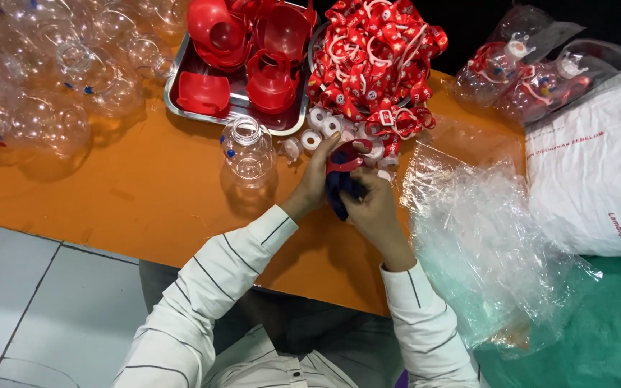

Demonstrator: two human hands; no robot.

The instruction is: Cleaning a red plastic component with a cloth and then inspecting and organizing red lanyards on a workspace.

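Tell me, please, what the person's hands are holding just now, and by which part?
Both hands hold one small part together: the left hand grips its red top, the right hand its dark blue lower end. What the part is cannot be told.

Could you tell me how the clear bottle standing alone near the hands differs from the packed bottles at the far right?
The lone clear bottle is bare and open-topped; the packed bottles carry white caps and red straps. The lone clear bottle stands upright on the orange table; the packed bottles lie in clear bags. Both have clear bodies.

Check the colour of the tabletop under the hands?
Orange tabletop; the head view shows it best, beneath both hands.
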